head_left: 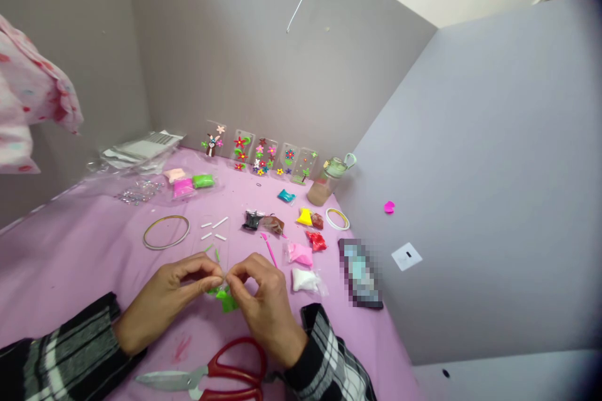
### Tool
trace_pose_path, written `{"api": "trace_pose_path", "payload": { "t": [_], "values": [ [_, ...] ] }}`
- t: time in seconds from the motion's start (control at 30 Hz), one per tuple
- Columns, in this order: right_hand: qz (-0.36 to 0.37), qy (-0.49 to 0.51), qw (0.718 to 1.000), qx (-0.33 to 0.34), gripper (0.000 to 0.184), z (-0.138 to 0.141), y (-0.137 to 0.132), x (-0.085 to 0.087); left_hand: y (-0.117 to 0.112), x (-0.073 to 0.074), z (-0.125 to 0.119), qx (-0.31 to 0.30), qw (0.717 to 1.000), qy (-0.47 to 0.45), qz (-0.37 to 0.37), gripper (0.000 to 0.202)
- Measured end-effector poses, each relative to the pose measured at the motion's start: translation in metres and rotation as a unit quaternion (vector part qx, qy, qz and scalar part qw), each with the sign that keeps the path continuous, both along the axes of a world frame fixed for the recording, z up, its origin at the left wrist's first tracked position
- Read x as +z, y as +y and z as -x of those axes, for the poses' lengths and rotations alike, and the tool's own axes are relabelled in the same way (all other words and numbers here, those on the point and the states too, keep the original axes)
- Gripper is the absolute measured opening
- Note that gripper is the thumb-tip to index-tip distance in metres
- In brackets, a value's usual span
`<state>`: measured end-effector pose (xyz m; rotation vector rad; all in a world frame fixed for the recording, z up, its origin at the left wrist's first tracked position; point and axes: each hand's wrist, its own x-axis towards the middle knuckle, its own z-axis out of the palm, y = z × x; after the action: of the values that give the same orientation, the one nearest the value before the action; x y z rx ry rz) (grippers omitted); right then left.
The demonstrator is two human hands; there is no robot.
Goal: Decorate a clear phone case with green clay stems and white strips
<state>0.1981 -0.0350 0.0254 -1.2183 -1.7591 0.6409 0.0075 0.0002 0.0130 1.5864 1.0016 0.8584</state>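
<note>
My left hand [172, 291] and my right hand [268, 304] meet over the near part of the table, thumb and forefinger pinched together on each. Whatever sits between the fingertips is too small and hidden to make out. Just below them lies a torn lump of bright green clay [227, 302], partly covered by the fingers. Thin green clay strips [217, 255] show just beyond my left fingers. Past these, several short white strips [219, 222] lie on what looks like a clear sheet. Red-handled scissors [200, 379] rest nearest me, blades pointing left.
Pink cloth [117, 219] covers the table. Clay packets, including white [305, 280], pink [300, 254] and black [253, 220], lie around. A pink tool [269, 249] and tape roll [167, 232] are near. Decorated clear cards [266, 156] and a bottle [324, 182] stand behind; a phone [361, 272] lies right.
</note>
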Motion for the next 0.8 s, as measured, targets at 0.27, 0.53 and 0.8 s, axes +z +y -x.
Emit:
{"api": "trace_pose_path", "payload": {
  "t": [0.27,0.53,0.8],
  "values": [
    [0.069,0.029,0.997,-0.031,0.014,0.001,0.003,0.000,0.000,-0.011,0.004,0.014,0.989,0.026,-0.143,0.024],
    [0.052,0.032,0.998,-0.015,0.018,0.000,0.003,0.003,0.002,-0.014,0.003,0.007,0.984,0.036,-0.172,0.019],
    [0.089,0.046,0.995,-0.004,0.014,-0.001,0.004,0.004,0.001,-0.013,0.006,-0.002,0.980,0.052,-0.192,0.025]
  ]
}}
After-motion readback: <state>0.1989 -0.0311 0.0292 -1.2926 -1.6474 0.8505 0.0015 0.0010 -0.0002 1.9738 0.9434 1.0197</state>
